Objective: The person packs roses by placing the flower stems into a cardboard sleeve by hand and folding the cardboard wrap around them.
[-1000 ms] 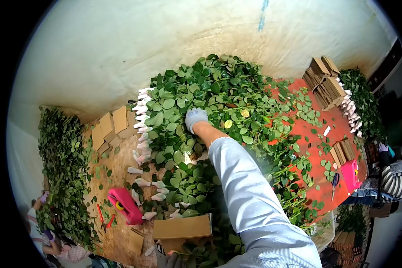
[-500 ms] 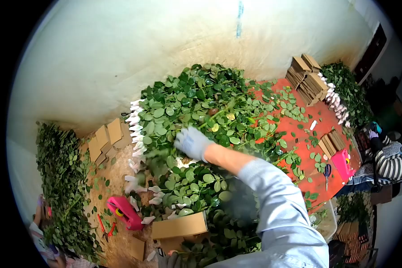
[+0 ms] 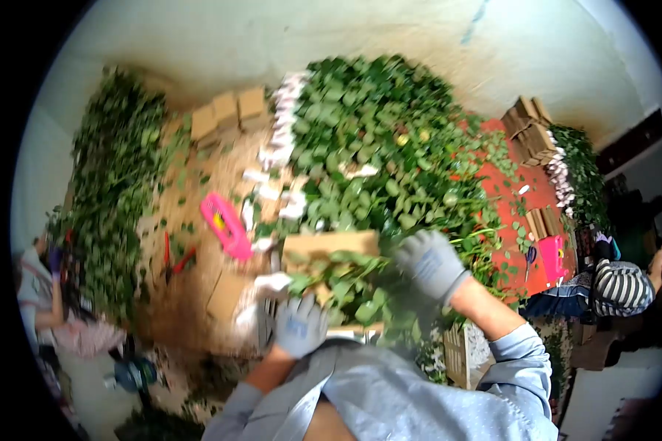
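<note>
My left hand, in a grey glove, rests at the near edge of a leafy bunch with its fingers slightly apart. Just beyond it lies a white-wrapped flower head, apparently a rose. My right hand, also gloved, is curled at the stem end of that bunch and seems to grip a rose stem, though motion blurs the fingers. A cardboard strip stands behind the bunch. Farther back spreads a large pile of leafy rose stems, their white-wrapped heads lined up on the left.
A pink tape dispenser and red-handled pruners lie on the left of the worktop. Folded cardboard sits behind them. Scissors and another pink dispenser lie right. People work at both sides.
My right hand has drawn back from the large pile to the near bunch. My left hand has come fully into view beside it. The camera view has tilted down and shifted.
</note>
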Demonstrator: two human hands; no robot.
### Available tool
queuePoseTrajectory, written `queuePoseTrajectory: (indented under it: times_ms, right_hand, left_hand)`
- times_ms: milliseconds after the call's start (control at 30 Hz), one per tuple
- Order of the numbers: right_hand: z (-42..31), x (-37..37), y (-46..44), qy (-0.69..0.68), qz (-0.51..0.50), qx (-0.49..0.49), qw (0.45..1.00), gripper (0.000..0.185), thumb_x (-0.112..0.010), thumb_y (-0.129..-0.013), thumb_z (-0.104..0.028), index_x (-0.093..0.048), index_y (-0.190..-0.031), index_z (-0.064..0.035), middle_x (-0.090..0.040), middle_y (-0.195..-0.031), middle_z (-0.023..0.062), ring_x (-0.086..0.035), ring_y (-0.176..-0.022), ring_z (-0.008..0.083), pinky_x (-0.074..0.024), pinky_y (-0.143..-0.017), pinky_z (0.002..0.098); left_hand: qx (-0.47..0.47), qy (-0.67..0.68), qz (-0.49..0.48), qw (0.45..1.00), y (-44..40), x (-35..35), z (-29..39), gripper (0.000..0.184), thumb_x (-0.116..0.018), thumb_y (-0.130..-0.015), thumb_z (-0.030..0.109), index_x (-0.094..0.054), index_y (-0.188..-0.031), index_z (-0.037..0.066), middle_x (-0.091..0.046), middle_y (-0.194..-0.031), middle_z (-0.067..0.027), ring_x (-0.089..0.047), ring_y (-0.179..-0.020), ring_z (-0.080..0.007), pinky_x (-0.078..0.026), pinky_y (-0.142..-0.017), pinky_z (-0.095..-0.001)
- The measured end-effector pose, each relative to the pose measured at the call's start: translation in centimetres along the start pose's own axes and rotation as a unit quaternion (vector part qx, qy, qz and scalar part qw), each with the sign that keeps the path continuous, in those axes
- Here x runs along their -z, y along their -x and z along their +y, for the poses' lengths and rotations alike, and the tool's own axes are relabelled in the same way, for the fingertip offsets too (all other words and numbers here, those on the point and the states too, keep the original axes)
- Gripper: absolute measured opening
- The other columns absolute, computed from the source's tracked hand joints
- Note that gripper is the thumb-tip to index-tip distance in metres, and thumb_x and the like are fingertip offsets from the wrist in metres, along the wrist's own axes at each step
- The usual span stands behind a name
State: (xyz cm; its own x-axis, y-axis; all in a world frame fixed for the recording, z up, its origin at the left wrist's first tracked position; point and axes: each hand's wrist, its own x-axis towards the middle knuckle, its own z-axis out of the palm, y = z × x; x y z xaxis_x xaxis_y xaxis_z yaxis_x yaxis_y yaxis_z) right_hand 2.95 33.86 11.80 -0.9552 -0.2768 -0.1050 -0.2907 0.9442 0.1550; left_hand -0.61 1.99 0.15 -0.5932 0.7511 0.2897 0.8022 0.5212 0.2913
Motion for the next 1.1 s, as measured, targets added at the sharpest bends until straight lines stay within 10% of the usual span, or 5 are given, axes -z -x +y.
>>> queuePoseTrajectory:
  times_ms: [400, 667, 1100]
  right_hand:
    - [-0.9, -7.8, 2.2, 0.13, -0.213, -0.102, 0.963, 0.026, -0.055, -0.094, -0.019, -0.072, -0.112, -0.01, -0.068, -0.111, 0.0093, -0.063, -0.108, 0.0279, -0.0484, -0.082, 0.0404]
    - [-9.0, -1.7, -5.5, -0.141, -0.002, 0.051, 0.989, 0.035, -0.065, -0.088, -0.02, -0.061, -0.12, -0.0059, -0.064, -0.104, 0.0108, -0.066, -0.101, 0.0266, -0.0562, -0.079, 0.0385]
    - [-11.2, -8.2, -9.4, -0.163, -0.01, 0.079, 0.983, 0.032, -0.061, -0.091, -0.017, -0.06, -0.122, -0.0082, -0.065, -0.103, 0.0122, -0.072, -0.087, 0.0279, -0.0569, -0.066, 0.0414]
  left_hand:
    - [0.018, -0.011, -0.01, 1.0, 0.3, -0.5, 0.1, 0.028, -0.065, -0.089, 0.026, -0.069, -0.104, 0.003, -0.063, -0.121, -0.0119, -0.056, -0.111, -0.0283, -0.046, -0.083, -0.0441]
    - [0.036, -0.018, -0.013, 0.999, 0.1, -0.4, 0.5, 0.027, -0.067, -0.087, 0.025, -0.069, -0.105, 0.004, -0.063, -0.121, -0.0098, -0.056, -0.106, -0.0271, -0.047, -0.084, -0.0436]
    - [0.084, 0.114, -0.004, 0.99, -1.5, 1.7, -0.5, 0.023, -0.069, -0.084, 0.012, -0.071, -0.106, 0.005, -0.065, -0.114, -0.0093, -0.057, -0.097, -0.0292, -0.049, -0.082, -0.044]
